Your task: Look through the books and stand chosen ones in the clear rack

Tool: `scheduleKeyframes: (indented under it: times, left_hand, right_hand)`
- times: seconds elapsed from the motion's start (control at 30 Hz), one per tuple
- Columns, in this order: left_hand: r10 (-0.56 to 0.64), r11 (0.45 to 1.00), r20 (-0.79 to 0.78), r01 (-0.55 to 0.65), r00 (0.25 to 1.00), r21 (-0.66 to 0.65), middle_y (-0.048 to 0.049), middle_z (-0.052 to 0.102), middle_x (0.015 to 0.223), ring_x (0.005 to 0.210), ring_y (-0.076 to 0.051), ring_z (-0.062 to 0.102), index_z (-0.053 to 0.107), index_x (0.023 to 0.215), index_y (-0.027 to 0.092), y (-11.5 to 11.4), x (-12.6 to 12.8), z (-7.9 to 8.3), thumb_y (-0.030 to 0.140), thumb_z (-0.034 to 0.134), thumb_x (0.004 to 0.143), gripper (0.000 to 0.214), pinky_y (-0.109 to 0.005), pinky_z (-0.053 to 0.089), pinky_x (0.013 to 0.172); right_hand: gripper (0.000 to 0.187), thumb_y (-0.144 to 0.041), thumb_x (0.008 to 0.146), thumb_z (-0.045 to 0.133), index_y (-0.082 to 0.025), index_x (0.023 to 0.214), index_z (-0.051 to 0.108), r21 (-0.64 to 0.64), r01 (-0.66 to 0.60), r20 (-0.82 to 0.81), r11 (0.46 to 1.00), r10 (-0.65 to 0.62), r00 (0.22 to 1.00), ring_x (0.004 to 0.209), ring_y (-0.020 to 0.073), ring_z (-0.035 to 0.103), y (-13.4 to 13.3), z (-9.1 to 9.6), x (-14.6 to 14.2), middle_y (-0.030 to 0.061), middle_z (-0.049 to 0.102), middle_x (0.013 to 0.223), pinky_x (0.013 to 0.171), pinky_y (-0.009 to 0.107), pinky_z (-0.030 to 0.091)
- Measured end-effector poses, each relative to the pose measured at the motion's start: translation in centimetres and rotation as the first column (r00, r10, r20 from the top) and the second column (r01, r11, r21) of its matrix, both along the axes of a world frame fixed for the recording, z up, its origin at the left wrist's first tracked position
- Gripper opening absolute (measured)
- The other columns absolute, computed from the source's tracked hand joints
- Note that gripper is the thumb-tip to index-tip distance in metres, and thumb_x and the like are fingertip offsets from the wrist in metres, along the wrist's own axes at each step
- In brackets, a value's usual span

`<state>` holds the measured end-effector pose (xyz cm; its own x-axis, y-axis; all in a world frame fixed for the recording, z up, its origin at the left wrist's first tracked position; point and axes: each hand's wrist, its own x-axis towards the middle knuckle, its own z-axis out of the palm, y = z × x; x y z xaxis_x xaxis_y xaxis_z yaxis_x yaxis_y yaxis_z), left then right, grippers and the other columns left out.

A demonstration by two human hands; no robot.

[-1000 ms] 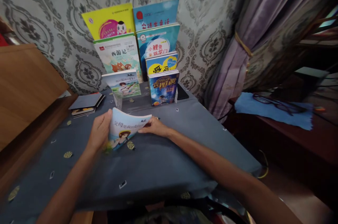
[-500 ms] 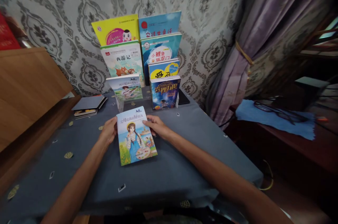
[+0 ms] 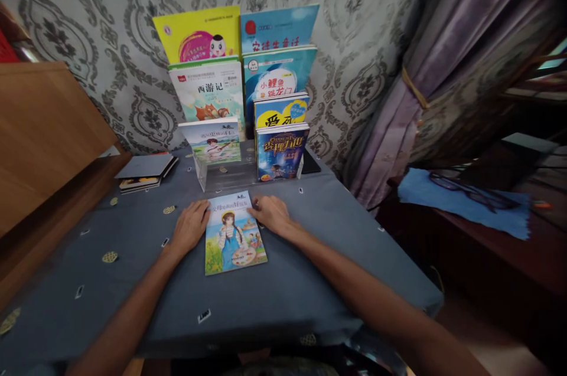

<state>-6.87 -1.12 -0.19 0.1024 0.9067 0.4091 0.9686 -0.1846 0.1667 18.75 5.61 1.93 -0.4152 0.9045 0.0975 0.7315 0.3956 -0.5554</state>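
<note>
In the head view, the one book [image 3: 234, 240] we held tilted up half a second ago now lies on the desk [image 3: 332, 234], our left hand [image 3: 191, 225] and right hand [image 3: 271, 215] grasping its sides; behind, we count seven covers [image 3: 283, 154] in one clear stand [image 3: 228, 178].

The left forearm [image 3: 142, 296] is extended from seven o'clock and aimed toward one; the left hand [image 3: 191, 225] is held palm down, its fingers [image 3: 202, 209] loosely bent. The right forearm [image 3: 354, 277] is extended from four o'clock toward ten; the right hand [image 3: 271, 215], placed at three o'clock from the left, is kept curled inward. Both forearms are bared.
</note>
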Motion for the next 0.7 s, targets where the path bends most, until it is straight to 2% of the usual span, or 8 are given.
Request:
scheduleKeyframes:
  times: [0.03, 0.1, 0.17, 0.27, 0.33, 0.43, 0.5, 0.7]
  left_hand:
    - [0.000, 1.000, -0.013, 0.000, 1.000, -0.005, -0.0128, 0.067, 0.125, 0.114, -0.027, 0.062, 0.064, 0.118, 0.018, 0.0, 0.0, -0.1, 0.031, 0.038, 0.098, 0.035, -0.048, 0.047, 0.101]
    - [-0.007, 1.000, -0.025, 0.007, 1.000, -0.001, -0.0129, 0.067, 0.125, 0.114, -0.027, 0.062, 0.065, 0.116, 0.018, 0.1, 0.0, -0.2, 0.030, 0.037, 0.098, 0.035, -0.048, 0.047, 0.102]
    - [-0.012, 1.000, -0.025, 0.012, 1.000, 0.017, -0.0121, 0.067, 0.126, 0.114, -0.027, 0.062, 0.065, 0.115, 0.018, 0.1, -0.1, -0.3, 0.028, 0.038, 0.098, 0.034, -0.048, 0.047, 0.102]
    - [-0.032, 0.999, -0.024, 0.032, 0.999, 0.020, -0.0126, 0.067, 0.125, 0.114, -0.027, 0.061, 0.064, 0.116, 0.018, 0.1, -0.1, -0.2, 0.024, 0.039, 0.097, 0.032, -0.047, 0.048, 0.099]
    - [-0.048, 0.999, -0.032, 0.049, 0.998, 0.006, -0.0129, 0.069, 0.117, 0.108, -0.027, 0.063, 0.064, 0.114, 0.017, 0.1, -0.2, -0.1, 0.021, 0.040, 0.095, 0.031, -0.044, 0.051, 0.092]
    - [-0.060, 0.998, -0.044, 0.060, 0.997, -0.003, -0.0113, 0.071, 0.106, 0.099, -0.025, 0.065, 0.066, 0.109, 0.017, 0.1, -0.4, -0.1, 0.019, 0.042, 0.093, 0.028, -0.040, 0.053, 0.087]
    - [-0.058, 0.998, -0.036, 0.058, 0.998, 0.003, -0.0116, 0.071, 0.109, 0.102, -0.025, 0.065, 0.066, 0.110, 0.018, 0.2, -0.5, -0.2, 0.020, 0.042, 0.094, 0.029, -0.041, 0.052, 0.089]
    - [-0.017, 1.000, 0.007, 0.017, 1.000, -0.016, -0.0123, 0.066, 0.129, 0.116, -0.027, 0.062, 0.065, 0.120, 0.018, 0.3, -0.4, -0.6, 0.024, 0.038, 0.096, 0.036, -0.047, 0.049, 0.101]
  right_hand:
    - [0.016, -0.033, 0.088, 0.064, -0.022, 0.099, 0.067, 0.075, 0.022, 0.079, 0.997, -0.027, 0.996, 0.076, 0.0230, 0.071, -0.3, 0.4, -0.1, 0.0058, 0.073, 0.077, 0.062, 0.028, 0.048]
    - [0.022, -0.032, 0.093, 0.057, -0.021, 0.110, 0.065, 0.159, -0.021, 0.148, 0.987, -0.003, 0.989, 0.089, 0.0258, 0.071, -1.1, 1.0, -1.0, 0.0098, 0.075, 0.090, 0.072, 0.032, 0.051]
    - [0.026, -0.029, 0.096, 0.052, -0.020, 0.119, 0.062, 0.221, -0.156, 0.119, 0.963, 0.132, 0.984, 0.103, 0.0263, 0.067, -1.8, 1.2, -2.5, 0.0126, 0.073, 0.107, 0.084, 0.035, 0.051]
    - [0.040, -0.029, 0.098, 0.049, -0.018, 0.136, 0.049, 0.290, -0.411, 0.042, 0.864, 0.418, 0.908, 0.124, 0.0247, 0.057, -2.5, 0.7, -5.8, 0.0142, 0.063, 0.131, 0.104, 0.039, 0.044]
    - [0.049, -0.033, 0.099, 0.048, -0.013, 0.143, 0.041, 0.285, -0.479, 0.015, 0.830, 0.496, 0.868, 0.132, 0.0261, 0.051, -2.6, 0.0, -7.9, 0.0182, 0.056, 0.140, 0.110, 0.043, 0.039]
    - [0.057, -0.040, 0.099, 0.048, -0.009, 0.146, 0.035, 0.262, -0.482, 0.014, 0.836, 0.496, 0.868, 0.140, 0.0290, 0.042, -2.3, -1.0, -9.8, 0.0226, 0.047, 0.147, 0.115, 0.047, 0.033]
    - [0.059, -0.040, 0.099, 0.050, -0.008, 0.146, 0.035, 0.248, -0.482, 0.022, 0.840, 0.493, 0.870, 0.142, 0.0291, 0.040, -2.0, -1.4, -9.9, 0.0236, 0.046, 0.148, 0.116, 0.048, 0.031]
    - [0.046, -0.034, 0.100, 0.048, -0.009, 0.138, 0.048, 0.214, -0.424, 0.093, 0.880, 0.414, 0.906, 0.140, 0.0281, 0.043, -1.0, -1.2, -6.1, 0.0216, 0.053, 0.143, 0.117, 0.048, 0.031]
